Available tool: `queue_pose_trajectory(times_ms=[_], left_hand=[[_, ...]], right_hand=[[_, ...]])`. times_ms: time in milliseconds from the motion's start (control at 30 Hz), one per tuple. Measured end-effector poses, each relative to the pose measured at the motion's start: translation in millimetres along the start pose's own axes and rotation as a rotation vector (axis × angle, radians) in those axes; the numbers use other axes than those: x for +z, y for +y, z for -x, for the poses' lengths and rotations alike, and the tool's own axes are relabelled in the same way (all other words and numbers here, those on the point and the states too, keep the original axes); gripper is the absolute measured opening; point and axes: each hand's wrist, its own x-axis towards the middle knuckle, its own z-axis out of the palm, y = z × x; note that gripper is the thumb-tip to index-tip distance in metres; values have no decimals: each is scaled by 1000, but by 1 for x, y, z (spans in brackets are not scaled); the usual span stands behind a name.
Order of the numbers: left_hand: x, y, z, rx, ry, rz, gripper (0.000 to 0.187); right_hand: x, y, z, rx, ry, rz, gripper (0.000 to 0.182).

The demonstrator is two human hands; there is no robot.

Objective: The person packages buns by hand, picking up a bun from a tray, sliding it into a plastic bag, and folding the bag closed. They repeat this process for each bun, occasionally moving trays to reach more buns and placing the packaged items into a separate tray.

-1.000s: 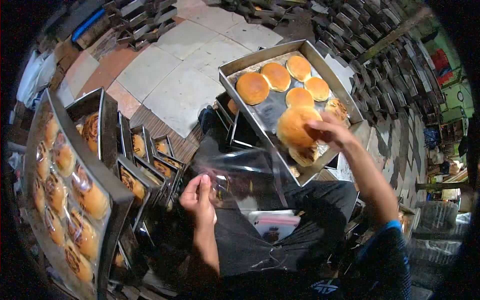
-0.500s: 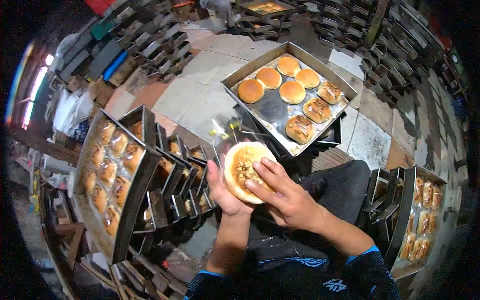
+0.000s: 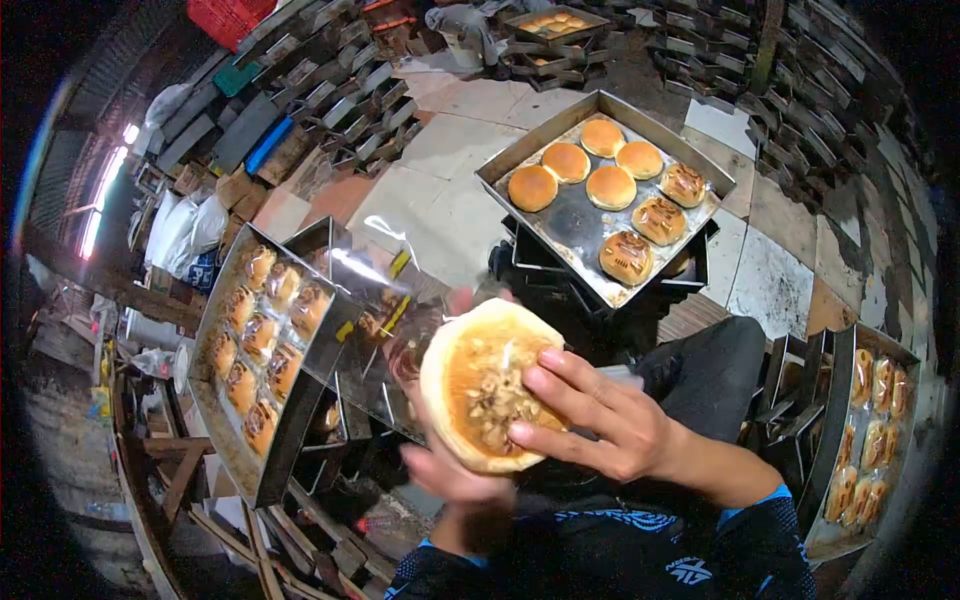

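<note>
holding bun between both hands — second ago, right only, above tray

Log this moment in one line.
left hand: holding bun | right hand: touching bun | clear bag: near left hand | tray: holding other buns

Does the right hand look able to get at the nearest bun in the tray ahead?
Probably yes: the tray is open and nothing seems to cover its nearest bun. The right hand has fingers on the held bun, so may need to let go first.
</note>
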Motion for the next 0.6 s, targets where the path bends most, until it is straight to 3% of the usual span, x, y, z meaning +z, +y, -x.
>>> queue_pose_trajectory(times_ms=[33,67,100,167,200,233,267,300,333,367,400,433,467,500,600], left_hand=[[24,-4,-17,57,-63,-556,108],[19,-2,-18,11,-29,-520,112],[7,-10,-5,125,204,-879,115],[22,-29,-6,262,78,-860,109],[25,-17,-8,106,246,-851,98],[14,-7,-19,185,-13,-639,87],[6,5,-24,156,-16,-402,85],[23,6,-32,235,260,-312,84],[13,8,-40,126,-138,-175,83],[19,-2,-35,253,261,-450,82],[3,-3,-24,103,-17,-497,85],[1,-20,-18,152,-95,-569,89],[-23,0,-3,-42,-86,-574,90],[2,-11,-12,77,-180,-535,77],[-6,8,-43,51,53,-320,70]], right_hand=[[1,-1,2,-7,-29,-27,44],[2,-2,-1,18,-36,-11,43],[1,-1,0,17,-39,-3,43],[-1,2,1,13,26,-10,42],[-2,2,3,-26,25,28,41],[-1,2,7,-53,33,42,40],[3,2,11,-37,19,22,40],[5,3,14,-21,-1,18,40],[6,3,12,19,16,13,37],[6,3,7,54,40,12,34],[2,3,3,45,67,4,35],[0,4,0,30,95,-11,35],[4,4,4,24,116,18,36],[5,4,6,-6,145,37,36],[7,10,10,-31,131,1,36]])
